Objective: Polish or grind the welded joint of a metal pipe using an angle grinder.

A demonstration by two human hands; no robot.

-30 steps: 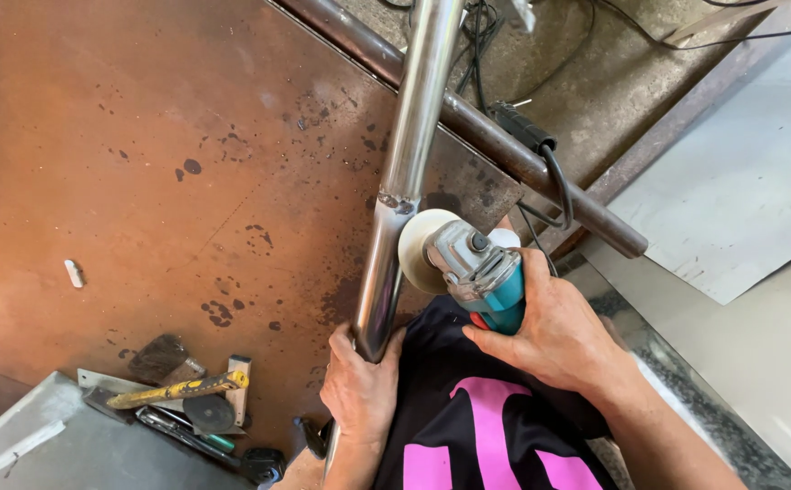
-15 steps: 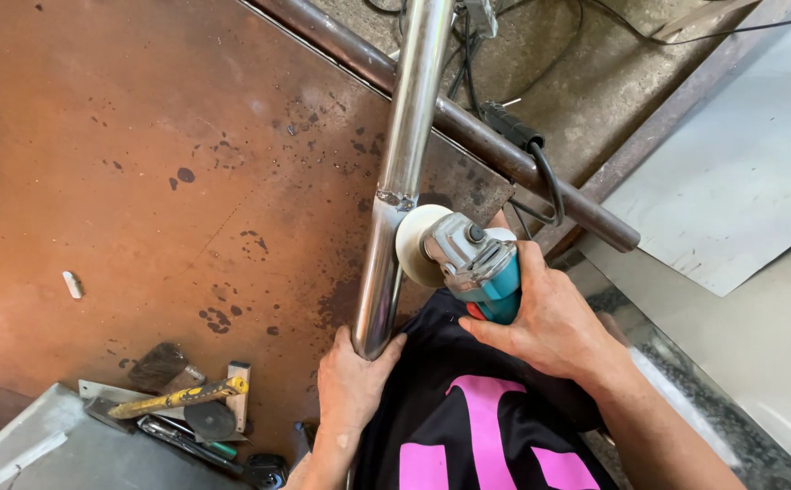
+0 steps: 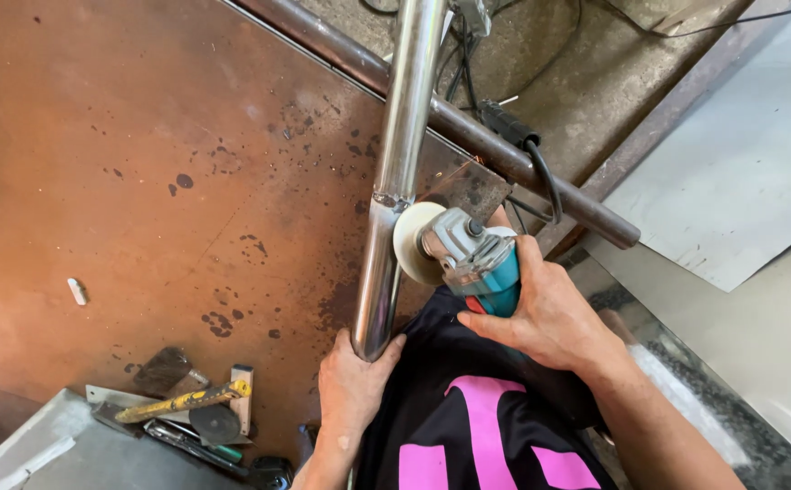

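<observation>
Hidden or cut off: the steel tube point(image 3: 393, 195) runs out of the top edge of the view, and its near end is covered by the left hand point(image 3: 352, 386); the body of the angle grinder point(image 3: 474, 259) is largely concealed under the right hand point(image 3: 550, 313); the far face of the disc cannot be made out.
Steel tube: round, bright and polished, with a rough, darker weld seam ringing it about mid-length; it is slightly angled at that seam.
Angle grinder: grey metal head, teal casing, pale flat disc point(image 3: 411, 242) standing on edge; the disc's rim meets the tube just below the seam, on the tube's right side.
Left hand: clenched round the tube's near end, thumb and fingers wrapped about it, well below the seam.
Right hand: closed round the grinder's teal casing, just right of the tube and slightly above the left hand.
Power cable point(image 3: 540, 168): black, looping from behind the grinder toward a plug on the rusty bar point(image 3: 504, 159).
Work surface: rusty steel plate point(image 3: 141, 154), brown, mottled with dark spots.
Loose items: a yellow-handled tool point(image 3: 182, 401) and a dark disc point(image 3: 215, 423) at lower left; other pieces there are hard to identify.
Right margin: pale grey sheet metal point(image 3: 731, 191), smooth and flat.
Foreground: black garment with pink marking point(image 3: 477, 426).
</observation>
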